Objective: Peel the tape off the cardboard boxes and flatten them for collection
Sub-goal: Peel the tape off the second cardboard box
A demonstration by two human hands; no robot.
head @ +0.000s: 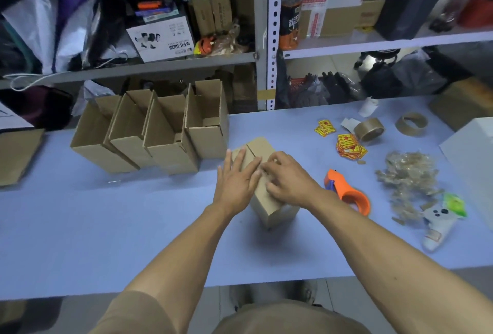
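Left hand point(236, 181) and right hand point(286, 177) on closed cardboard box point(269, 200) at desk point(106, 240) middle, nearer front edge than back. Left fingers straight, slightly spread, flat on box top. Right fingers curled at top seam; whether pinching tape, cannot tell. Orange tape dispenser point(346, 192) just right of box. Crumpled tape pile point(408, 176) further right. Tape roll point(369, 129), empty core point(410, 123), red-yellow stickers point(348, 145) toward back right. Four open boxes point(149, 130) along back edge, left.
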